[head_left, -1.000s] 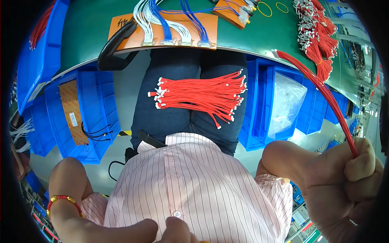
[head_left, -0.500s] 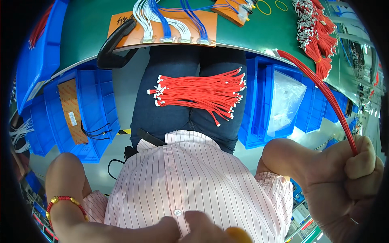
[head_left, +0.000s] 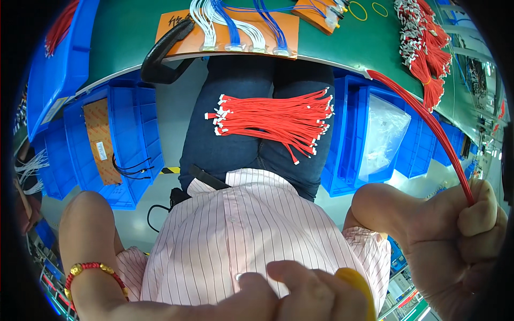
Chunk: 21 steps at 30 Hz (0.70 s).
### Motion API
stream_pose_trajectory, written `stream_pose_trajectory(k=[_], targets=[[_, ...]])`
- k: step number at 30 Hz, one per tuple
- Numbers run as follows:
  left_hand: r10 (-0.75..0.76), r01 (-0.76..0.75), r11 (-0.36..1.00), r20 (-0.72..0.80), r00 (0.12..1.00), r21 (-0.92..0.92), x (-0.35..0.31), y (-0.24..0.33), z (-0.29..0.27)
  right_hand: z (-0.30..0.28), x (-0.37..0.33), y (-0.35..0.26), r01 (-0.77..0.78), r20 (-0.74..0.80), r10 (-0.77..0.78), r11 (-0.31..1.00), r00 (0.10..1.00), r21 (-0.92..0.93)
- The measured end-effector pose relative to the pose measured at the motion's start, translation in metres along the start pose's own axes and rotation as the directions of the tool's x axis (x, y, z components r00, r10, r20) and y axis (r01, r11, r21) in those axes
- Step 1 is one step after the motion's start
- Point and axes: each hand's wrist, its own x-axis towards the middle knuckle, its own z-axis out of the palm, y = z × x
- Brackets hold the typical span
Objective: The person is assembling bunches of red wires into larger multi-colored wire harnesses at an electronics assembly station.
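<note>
My right hand (head_left: 455, 241) is closed round one end of a thin bundle of red cables (head_left: 436, 128). The bundle arches up and leftward, its white-tipped far end near the table edge. Low in the picture, in front of my striped shirt, my left hand (head_left: 305, 294) has its fingers curled. A rounded yellow thing (head_left: 357, 283) shows beside those fingers; its kind and how it is held are unclear. Across my thighs lies a thick pile of red cables (head_left: 273, 117) with small white connectors at both ends, touched by neither hand.
The green table (head_left: 342, 48) carries an orange board (head_left: 174, 40) with white and blue cables, a black clamp (head_left: 160, 61), yellow rubber bands (head_left: 358, 10) and bundled red cables (head_left: 423, 53). Blue bins (head_left: 144, 123) stand left; another blue bin (head_left: 342, 155) with clear plastic bags (head_left: 383, 139) stands right.
My left hand has moved up and to the right, with more of the yellow thing in view. The right hand keeps its hold. The view has shifted slightly.
</note>
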Motion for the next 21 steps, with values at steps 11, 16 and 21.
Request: stream_pose_trajectory(k=[11,16,21], targets=[[0.496,-0.511,0.859,-0.220,0.840,-0.013,-0.038,-0.035,0.026,0.005,0.005,-0.008,0.006,-0.018,-0.006,1.000,1.000,-0.006],[0.186,-0.180,0.982,0.141,0.972,-0.054,-0.025,-0.012,-0.003,0.005,-0.002,-0.004,0.002,-0.010,-0.002,1.000,1.000,-0.015],[0.314,-0.308,0.947,0.067,0.947,-0.092,-0.017,-0.023,0.000,0.006,0.001,-0.009,-0.014,-0.033,0.014,1.000,0.999,-0.019]])
